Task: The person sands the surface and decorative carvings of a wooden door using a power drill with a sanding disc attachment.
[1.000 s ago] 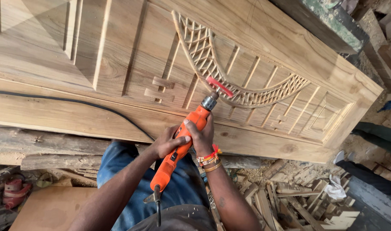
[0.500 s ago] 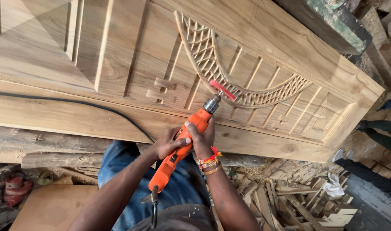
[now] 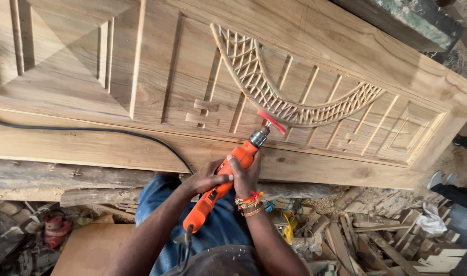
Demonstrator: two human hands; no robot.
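Note:
Both of my hands grip an orange electric drill (image 3: 220,185) held low over a carved wooden door (image 3: 156,76). My left hand (image 3: 207,177) wraps the middle of the drill's body. My right hand (image 3: 246,174), with red and gold bands at the wrist, holds the front of the body just behind the metal chuck (image 3: 259,137). A red sanding attachment (image 3: 271,121) on the chuck touches the lower edge of the door's curved lattice carving (image 3: 274,99).
A black power cable (image 3: 90,129) runs across the door's lower rail toward the drill. Offcuts of wood (image 3: 366,230) lie heaped on the floor at right. Another person's shoe and leg (image 3: 448,186) are at far right. Rough timber (image 3: 49,176) lies under the door's edge.
The drill and both hands sit slightly lower and to the right in view, still against the lattice carving. The view has shifted, showing more of the door's left panel.

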